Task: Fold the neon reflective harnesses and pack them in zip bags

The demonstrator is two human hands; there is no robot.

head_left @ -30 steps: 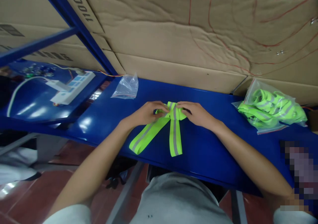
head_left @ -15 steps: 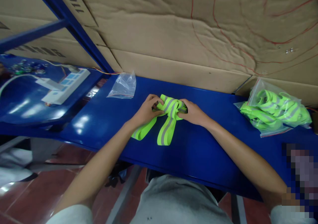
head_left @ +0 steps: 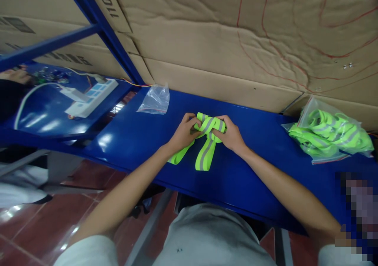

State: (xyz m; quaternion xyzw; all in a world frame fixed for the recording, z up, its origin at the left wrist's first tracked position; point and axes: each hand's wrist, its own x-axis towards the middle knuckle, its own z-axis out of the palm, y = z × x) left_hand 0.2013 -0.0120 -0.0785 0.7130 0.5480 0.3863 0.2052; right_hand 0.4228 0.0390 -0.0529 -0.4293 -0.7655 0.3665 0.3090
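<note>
Handled at mid-table: neon-yellow reflective strap (head_left: 211,123) with grey centre stripe, apparently being wrapped on itself, on or just above the blue tabletop (head_left: 251,179) (contact beneath the folds not visible). Pinched at its left end between thumb and forefinger of the left hand (head_left: 185,132), with remaining fingers curled and partly hidden. Clasped at its right end by the right hand (head_left: 232,134), with thumb pressed on the near face and fingers mostly out of sight behind; cannot tell how closely set.

Judged from the present hold: best to pin the crossing with the right thumb, feed from the left under light, even tension, and lay each turn flat. Hard pulling to be avoided, as likely to twist the webbing.

Orientation: folded part lying crosswise, long axis roughly from hand to hand. Short end (head_left: 202,116) poking out far-left. Trailing on the near side: left tail (head_left: 178,156), slanting near-left beside the left wrist; right tail (head_left: 204,157), pointing toward the wearer, leaning slightly left.
</note>
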